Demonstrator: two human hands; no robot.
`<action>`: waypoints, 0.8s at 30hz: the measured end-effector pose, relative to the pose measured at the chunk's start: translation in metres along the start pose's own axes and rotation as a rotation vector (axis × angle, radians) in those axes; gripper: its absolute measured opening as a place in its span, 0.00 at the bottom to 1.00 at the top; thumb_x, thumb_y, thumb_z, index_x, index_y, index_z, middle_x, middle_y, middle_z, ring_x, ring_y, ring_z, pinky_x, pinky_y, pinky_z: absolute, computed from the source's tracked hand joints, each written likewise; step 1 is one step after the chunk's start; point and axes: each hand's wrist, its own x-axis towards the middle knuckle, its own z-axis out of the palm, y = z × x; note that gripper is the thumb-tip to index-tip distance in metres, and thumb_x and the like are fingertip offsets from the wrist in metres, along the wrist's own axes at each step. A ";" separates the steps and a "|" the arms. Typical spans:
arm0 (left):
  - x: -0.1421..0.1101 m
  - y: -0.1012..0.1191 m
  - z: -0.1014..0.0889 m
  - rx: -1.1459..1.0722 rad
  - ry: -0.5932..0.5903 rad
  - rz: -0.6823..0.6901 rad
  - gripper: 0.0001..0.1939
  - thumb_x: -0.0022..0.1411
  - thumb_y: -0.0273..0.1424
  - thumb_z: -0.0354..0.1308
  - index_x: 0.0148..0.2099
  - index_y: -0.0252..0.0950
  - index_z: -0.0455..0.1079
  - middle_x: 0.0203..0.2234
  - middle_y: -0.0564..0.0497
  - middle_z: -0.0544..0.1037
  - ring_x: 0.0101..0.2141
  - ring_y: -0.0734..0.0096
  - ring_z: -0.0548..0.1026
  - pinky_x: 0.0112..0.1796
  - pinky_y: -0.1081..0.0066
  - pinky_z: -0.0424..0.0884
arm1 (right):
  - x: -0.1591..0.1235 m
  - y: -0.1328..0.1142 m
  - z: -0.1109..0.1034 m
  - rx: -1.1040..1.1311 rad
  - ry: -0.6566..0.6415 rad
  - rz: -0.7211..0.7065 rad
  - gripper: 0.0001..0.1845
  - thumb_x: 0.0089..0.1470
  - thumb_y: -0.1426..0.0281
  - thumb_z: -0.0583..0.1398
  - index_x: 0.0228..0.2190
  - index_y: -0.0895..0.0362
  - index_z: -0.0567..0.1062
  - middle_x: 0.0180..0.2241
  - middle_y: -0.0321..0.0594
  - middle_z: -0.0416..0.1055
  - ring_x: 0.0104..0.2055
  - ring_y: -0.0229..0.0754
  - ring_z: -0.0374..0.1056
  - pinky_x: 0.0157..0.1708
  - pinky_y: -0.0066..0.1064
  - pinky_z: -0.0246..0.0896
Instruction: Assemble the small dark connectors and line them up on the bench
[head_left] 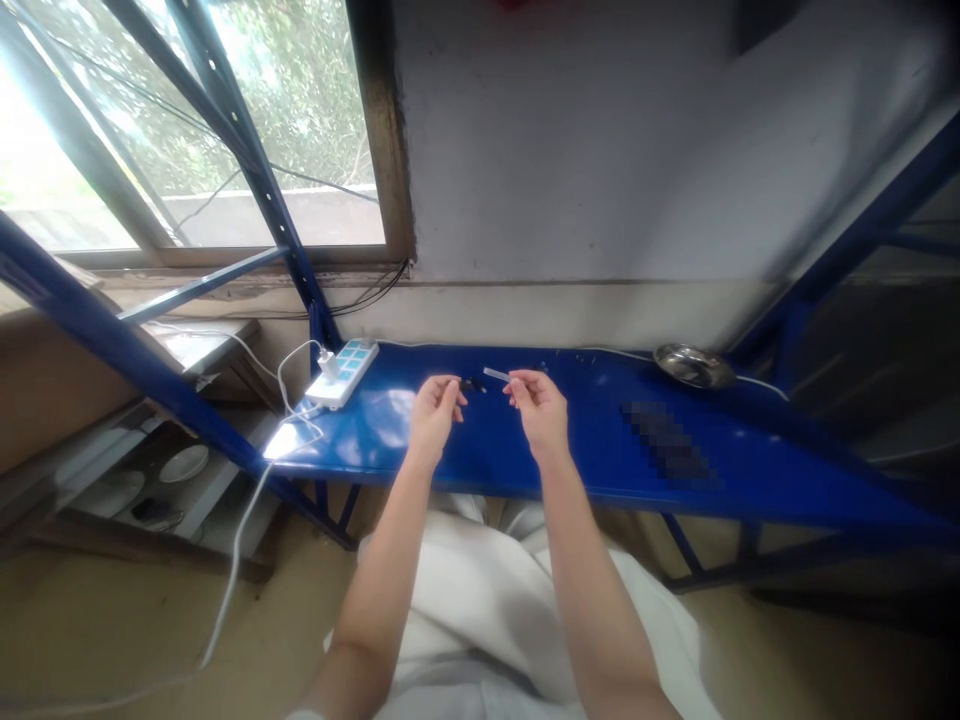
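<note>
Above the blue table (585, 460), my left hand (435, 412) pinches a small dark piece (470, 384) that points to the right; its kind is too small to make out. Across a short gap, my right hand (540, 405) grips a thin, pale, translucent strip (496, 375) between thumb and fingers, its free end pointing left toward the dark piece. The two pieces are apart. A few tiny bits lie on the table beyond my right hand.
A white power strip (345, 375) with a plug and white cable (238, 530) sits at the left. Back right is a shiny metal bowl (691, 366); nearer lies a blurred-out dark object (667, 442). Blue posts (262, 190) flank the table, with a wall behind.
</note>
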 end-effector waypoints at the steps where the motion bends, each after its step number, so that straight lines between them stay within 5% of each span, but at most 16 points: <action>1: 0.000 0.000 0.001 0.022 -0.037 -0.009 0.14 0.57 0.38 0.55 0.39 0.32 0.66 0.22 0.54 0.70 0.18 0.83 0.65 0.21 0.79 0.62 | 0.000 -0.001 0.002 -0.007 0.011 -0.010 0.16 0.49 0.58 0.59 0.34 0.57 0.72 0.29 0.38 0.71 0.29 0.36 0.66 0.32 0.31 0.63; 13: 0.006 0.000 0.004 0.099 -0.084 0.012 0.13 0.57 0.38 0.54 0.40 0.33 0.69 0.23 0.54 0.69 0.17 0.85 0.63 0.20 0.79 0.61 | 0.002 0.002 0.019 -0.214 -0.290 -0.097 0.12 0.51 0.60 0.55 0.29 0.56 0.70 0.29 0.39 0.69 0.30 0.38 0.64 0.32 0.31 0.61; 24: 0.018 -0.005 -0.001 0.279 -0.182 0.171 0.15 0.60 0.36 0.51 0.43 0.36 0.73 0.28 0.50 0.72 0.23 0.79 0.66 0.25 0.77 0.65 | 0.009 0.001 0.018 -0.207 -0.376 -0.106 0.12 0.51 0.60 0.55 0.33 0.55 0.71 0.29 0.38 0.70 0.30 0.38 0.66 0.32 0.31 0.61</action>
